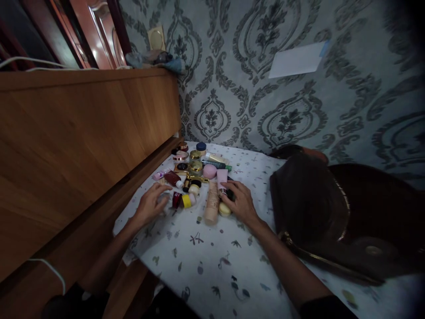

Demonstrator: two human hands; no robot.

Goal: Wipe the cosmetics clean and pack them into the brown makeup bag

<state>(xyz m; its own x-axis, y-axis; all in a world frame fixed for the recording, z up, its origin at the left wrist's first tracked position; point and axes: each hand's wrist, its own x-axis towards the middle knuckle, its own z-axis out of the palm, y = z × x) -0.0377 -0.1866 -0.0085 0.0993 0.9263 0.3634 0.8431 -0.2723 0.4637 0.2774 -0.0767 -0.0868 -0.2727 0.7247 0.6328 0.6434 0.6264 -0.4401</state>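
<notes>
A cluster of cosmetics lies on a patterned white cloth. My left hand is at the cluster's left edge, thumb and fingers apart, beside a small dark red bottle and a yellow-banded jar. On the right side, my right hand has its thumb and fingertips around the capped end of a pink tube. Close to that hand lie a beige tube and a pale yellow round container, partly covered by the fingers. A round pink container sits just behind.
Gold-lidded jars, a dark green tube and a blue-lidded jar stand or lie farther back. A dark brown bag occupies the right side. A wooden panel borders the left, and a patterned wall rises behind.
</notes>
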